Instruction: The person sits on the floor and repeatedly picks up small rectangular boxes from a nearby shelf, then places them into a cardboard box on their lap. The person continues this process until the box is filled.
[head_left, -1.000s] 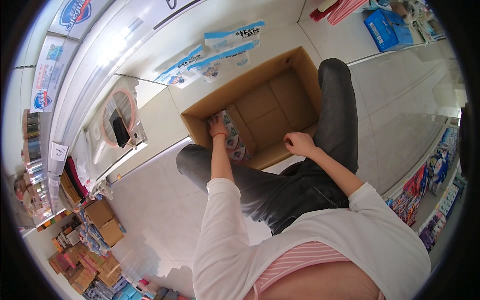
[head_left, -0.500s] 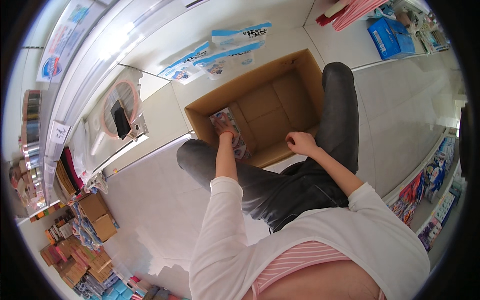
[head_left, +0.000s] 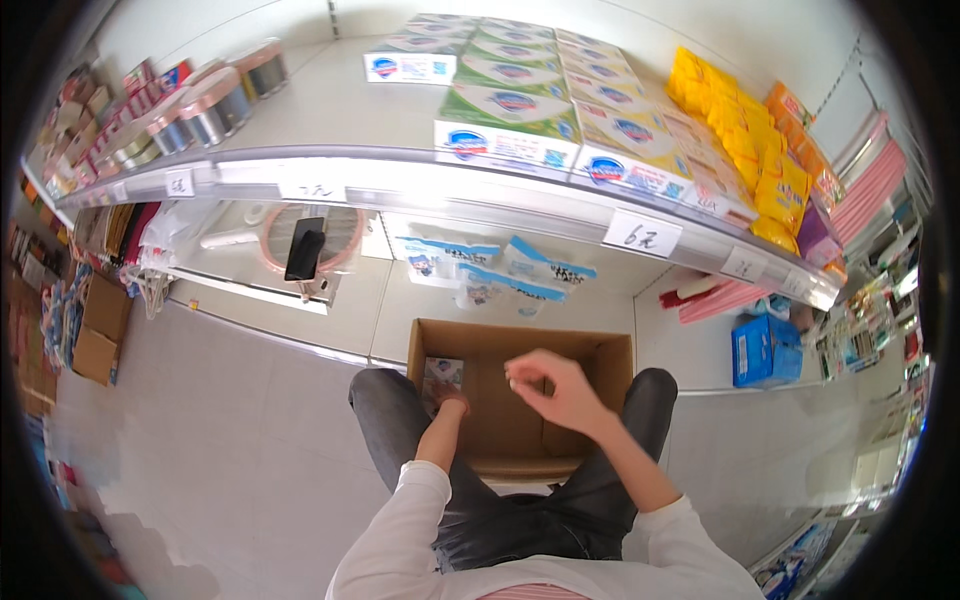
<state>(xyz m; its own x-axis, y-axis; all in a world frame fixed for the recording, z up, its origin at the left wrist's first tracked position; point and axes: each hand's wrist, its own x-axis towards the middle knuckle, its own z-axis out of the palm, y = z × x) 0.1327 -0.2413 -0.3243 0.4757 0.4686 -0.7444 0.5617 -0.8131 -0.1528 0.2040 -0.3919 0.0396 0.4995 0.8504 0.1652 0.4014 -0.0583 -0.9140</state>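
Observation:
A brown cardboard carton (head_left: pixel 480 465) stands in front of me between my knees, its top open. Inside, against its left wall, lie small printed boxes (head_left: pixel 444 370), pale with coloured patches. My left hand (head_left: pixel 443 394) reaches down onto these boxes, fingers stretched over them; the fingertips are dim in shadow. My right hand (head_left: pixel 565 388) hangs above the middle of the carton, somewhat blurred. Its fingers and thumb are curled toward each other, and nothing shows between them.
Above the carton juts a shelf edge (head_left: pixel 400 180) bearing stacked soap boxes (head_left: pixel 510 105), yellow packets (head_left: pixel 780 195) and cylindrical tins (head_left: pixel 205 112). Blue-and-white bags (head_left: pixel 500 275) lie on the lower shelf behind the carton. A pink-rimmed racket (head_left: pixel 340 240) is left, a blue box (head_left: pixel 767 350) right.
My view has tilted up, bringing the stocked upper shelf into sight. My right hand has risen from the carton's near edge to above its middle. My left hand stays on the small boxes.

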